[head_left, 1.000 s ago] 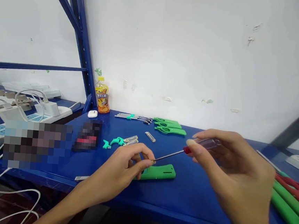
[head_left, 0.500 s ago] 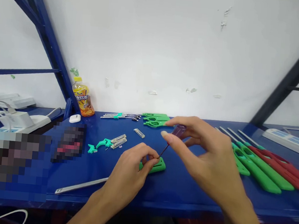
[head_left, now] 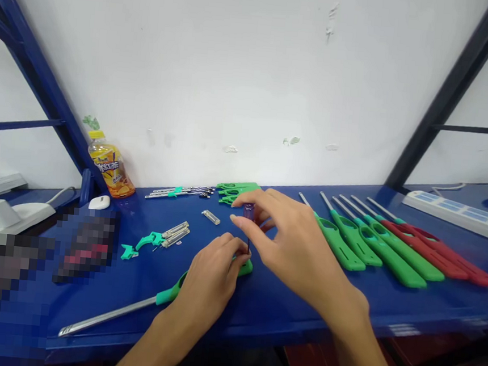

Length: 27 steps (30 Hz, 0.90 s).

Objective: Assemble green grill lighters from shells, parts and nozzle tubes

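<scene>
A green long-nosed lighter (head_left: pixel 166 294) lies on the blue shelf (head_left: pixel 284 306), its metal tube pointing to the lower left. My left hand (head_left: pixel 212 274) rests on its green handle, fingers curled down on it. My right hand (head_left: pixel 290 244) pinches a small screwdriver (head_left: pixel 248 220) with a dark clear handle. The screwdriver stands nearly upright, its tip down at the green handle beside my left fingertips.
Several finished green and red lighters (head_left: pixel 392 247) lie in a row to the right. Green shells (head_left: pixel 235 191), metal tubes (head_left: pixel 179 190) and teal parts (head_left: pixel 149 240) lie behind my hands. An orange drink bottle (head_left: pixel 109 165) stands at the back left. A white power strip (head_left: pixel 459 213) sits far right.
The view has swung to the right. My right hand has tipped the screwdriver from nearly level to upright over the green handle. My left hand stays on the lighter.
</scene>
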Available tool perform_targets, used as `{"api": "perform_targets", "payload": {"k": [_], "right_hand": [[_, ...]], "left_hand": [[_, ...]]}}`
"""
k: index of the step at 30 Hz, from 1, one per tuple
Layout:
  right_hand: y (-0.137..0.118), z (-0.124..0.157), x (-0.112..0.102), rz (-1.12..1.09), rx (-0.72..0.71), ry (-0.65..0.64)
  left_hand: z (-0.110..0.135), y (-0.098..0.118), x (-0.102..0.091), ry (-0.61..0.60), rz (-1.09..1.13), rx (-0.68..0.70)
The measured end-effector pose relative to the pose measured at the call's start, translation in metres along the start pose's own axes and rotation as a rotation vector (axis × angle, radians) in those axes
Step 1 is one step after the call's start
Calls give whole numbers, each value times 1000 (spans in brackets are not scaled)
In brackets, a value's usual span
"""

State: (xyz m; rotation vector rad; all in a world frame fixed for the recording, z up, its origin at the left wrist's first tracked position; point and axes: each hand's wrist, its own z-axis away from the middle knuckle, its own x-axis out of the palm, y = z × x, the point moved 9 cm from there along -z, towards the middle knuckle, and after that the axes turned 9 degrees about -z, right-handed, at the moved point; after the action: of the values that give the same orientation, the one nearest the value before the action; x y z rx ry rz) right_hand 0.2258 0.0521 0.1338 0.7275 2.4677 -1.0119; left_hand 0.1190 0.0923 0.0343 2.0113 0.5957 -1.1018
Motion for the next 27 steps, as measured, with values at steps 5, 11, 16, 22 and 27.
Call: {"api": "perform_targets", "payload": {"k": [5,11,16,22,27], "right_hand": [[5,0,0,20,27,-15],[12,-1,2,26,63,-35],[15,-2,4,33,64,-37],[29,-4,5,105,135,-33],[17,-2,1,137,71,-19]], "left_hand": [[1,-3,2,-18,-27,-7],[0,-3,4,-34,-68,-6],[-2,-2,4,-35,-92,0],[9,-1,0,-20,-146,14],[27,-9,-1,-70,-350,-17]]}}
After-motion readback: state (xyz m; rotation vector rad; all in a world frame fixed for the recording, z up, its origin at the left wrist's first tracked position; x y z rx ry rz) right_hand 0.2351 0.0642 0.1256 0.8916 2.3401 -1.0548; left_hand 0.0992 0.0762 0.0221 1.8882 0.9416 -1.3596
